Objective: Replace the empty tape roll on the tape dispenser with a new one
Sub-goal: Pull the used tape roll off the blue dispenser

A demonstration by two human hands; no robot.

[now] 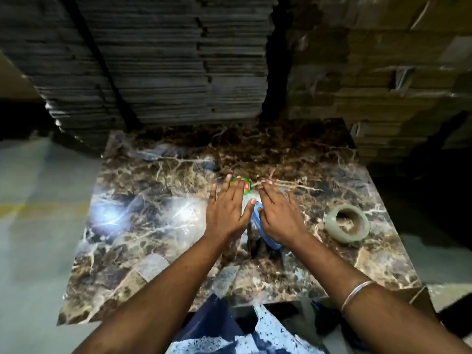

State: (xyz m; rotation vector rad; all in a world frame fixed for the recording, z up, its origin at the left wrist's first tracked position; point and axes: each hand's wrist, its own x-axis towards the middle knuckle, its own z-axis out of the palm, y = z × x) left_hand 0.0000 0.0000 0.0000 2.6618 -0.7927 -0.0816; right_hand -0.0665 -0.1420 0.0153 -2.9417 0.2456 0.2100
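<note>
Fingers first: on my left hand (226,209) they lie straight and close together, palm down, the tips over a green, red and yellow label (245,184) at the far end of the tape dispenser (265,235); I cannot tell whether they touch it or hover just above; the thumb angles out toward the other hand; nothing is gripped. My right hand (279,217) is likewise flat, fingers extended and slightly spread, palm down, lying over the blue body of the dispenser; its thumb curves in beside the blue plastic; I see no curl round anything, so it holds nothing that I can make out.

The dispenser itself sits near the middle of the marble-patterned table (143,241), mostly hidden between and under both hands; only a strip of blue and a dark part toward me show; whether a roll sits on it I cannot tell.

Outward: a pale greenish tape roll (347,223) lies flat on the table to the right, well apart from the right hand, its hollow core facing up. A thin metal bangle (357,292) rings the right forearm. Bright glare marks the table's left side.

Beyond the table's far edge, a tall stack of flattened cardboard (158,60) rises on the left; stacked brown cartons (378,72) on the right; grey floor (33,200) to the left, with a faint yellow line.
</note>
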